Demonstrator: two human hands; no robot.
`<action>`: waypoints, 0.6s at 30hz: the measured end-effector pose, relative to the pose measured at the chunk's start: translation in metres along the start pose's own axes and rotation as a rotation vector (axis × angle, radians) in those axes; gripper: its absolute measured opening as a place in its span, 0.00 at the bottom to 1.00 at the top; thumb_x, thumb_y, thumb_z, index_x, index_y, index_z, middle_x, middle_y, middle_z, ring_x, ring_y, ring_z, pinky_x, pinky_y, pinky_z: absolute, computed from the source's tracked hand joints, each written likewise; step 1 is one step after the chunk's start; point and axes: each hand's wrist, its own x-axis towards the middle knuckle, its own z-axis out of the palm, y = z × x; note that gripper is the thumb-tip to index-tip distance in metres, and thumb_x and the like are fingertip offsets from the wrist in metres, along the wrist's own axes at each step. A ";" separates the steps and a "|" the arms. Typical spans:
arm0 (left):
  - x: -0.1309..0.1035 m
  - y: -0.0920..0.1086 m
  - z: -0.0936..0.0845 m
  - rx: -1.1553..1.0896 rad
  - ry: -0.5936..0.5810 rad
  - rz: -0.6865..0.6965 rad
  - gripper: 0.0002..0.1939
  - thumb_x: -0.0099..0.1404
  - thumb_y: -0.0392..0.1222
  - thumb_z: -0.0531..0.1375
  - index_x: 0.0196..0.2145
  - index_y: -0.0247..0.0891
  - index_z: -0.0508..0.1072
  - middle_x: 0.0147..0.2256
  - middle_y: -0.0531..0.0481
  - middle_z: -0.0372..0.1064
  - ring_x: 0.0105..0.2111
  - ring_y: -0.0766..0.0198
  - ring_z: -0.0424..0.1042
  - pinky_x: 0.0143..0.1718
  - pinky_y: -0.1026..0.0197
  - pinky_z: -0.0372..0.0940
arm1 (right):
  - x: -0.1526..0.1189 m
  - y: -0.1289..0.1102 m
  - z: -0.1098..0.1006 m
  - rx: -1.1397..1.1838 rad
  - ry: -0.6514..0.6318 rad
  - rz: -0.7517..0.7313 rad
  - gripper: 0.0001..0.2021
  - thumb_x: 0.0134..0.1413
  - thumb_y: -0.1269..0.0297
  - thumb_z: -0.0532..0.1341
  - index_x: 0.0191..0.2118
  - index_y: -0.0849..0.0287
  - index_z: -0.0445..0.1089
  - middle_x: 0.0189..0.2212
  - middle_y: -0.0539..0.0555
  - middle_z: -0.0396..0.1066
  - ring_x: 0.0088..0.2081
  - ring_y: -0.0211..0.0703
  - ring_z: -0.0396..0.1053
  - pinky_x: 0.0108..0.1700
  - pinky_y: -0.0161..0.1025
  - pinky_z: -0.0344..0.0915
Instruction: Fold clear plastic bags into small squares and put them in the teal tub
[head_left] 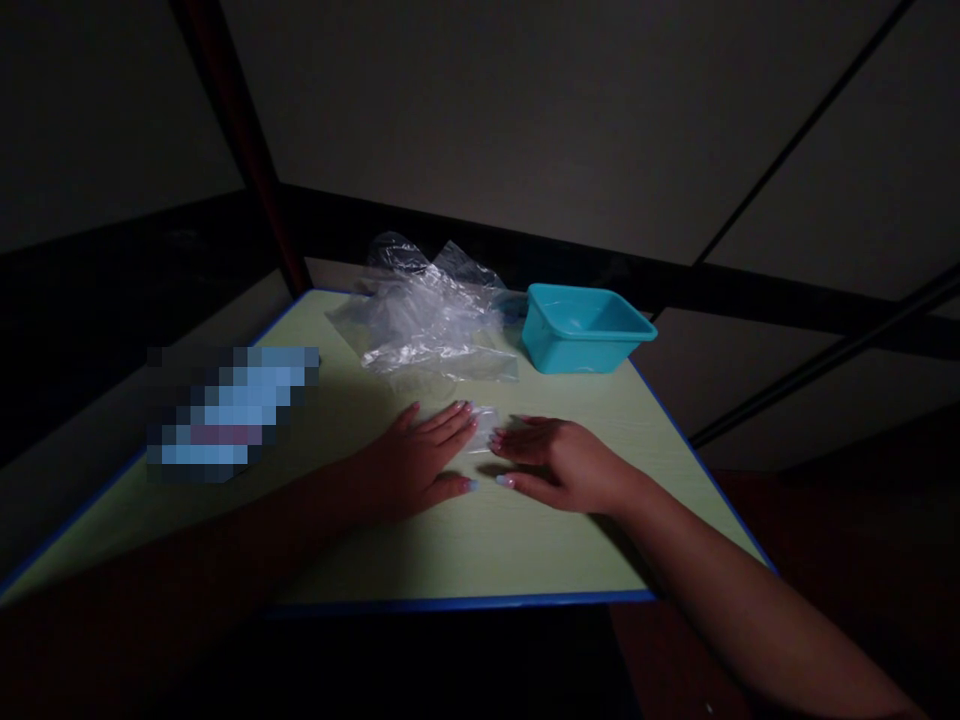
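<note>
A small clear plastic piece (484,428) lies flat on the pale green table (480,560), between my two hands. My left hand (424,460) rests palm down with its fingers spread, the fingertips on the left part of the plastic. From the right, my right hand (559,462) touches the plastic's right edge with its fingertips, its thumb apart from the other fingers. Part of the plastic is hidden under my left fingers.
A crumpled heap of clear plastic (442,315) sits at the back of the table. To its right is a turquoise bin (581,345). A blurred blue object (240,410) lies at the left. The table has a blue edge.
</note>
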 end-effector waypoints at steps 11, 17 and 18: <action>0.002 0.001 0.000 0.042 0.137 0.034 0.36 0.70 0.60 0.48 0.67 0.36 0.52 0.69 0.35 0.38 0.69 0.46 0.39 0.63 0.34 0.41 | 0.002 -0.002 0.009 0.013 -0.131 0.058 0.41 0.58 0.47 0.60 0.68 0.70 0.49 0.67 0.72 0.44 0.69 0.59 0.38 0.65 0.64 0.45; 0.003 0.001 -0.001 -0.001 0.081 0.125 0.36 0.70 0.59 0.49 0.66 0.32 0.53 0.68 0.36 0.44 0.68 0.52 0.44 0.65 0.42 0.44 | 0.000 -0.002 0.003 -0.003 -0.174 0.103 0.34 0.61 0.51 0.59 0.67 0.64 0.53 0.67 0.66 0.45 0.69 0.58 0.36 0.66 0.62 0.44; 0.003 0.000 -0.002 -0.009 0.088 0.136 0.35 0.70 0.59 0.49 0.66 0.32 0.55 0.67 0.36 0.45 0.68 0.52 0.45 0.65 0.44 0.45 | -0.001 -0.001 0.001 0.003 -0.178 0.098 0.33 0.62 0.51 0.58 0.67 0.63 0.54 0.67 0.65 0.46 0.69 0.57 0.37 0.66 0.61 0.44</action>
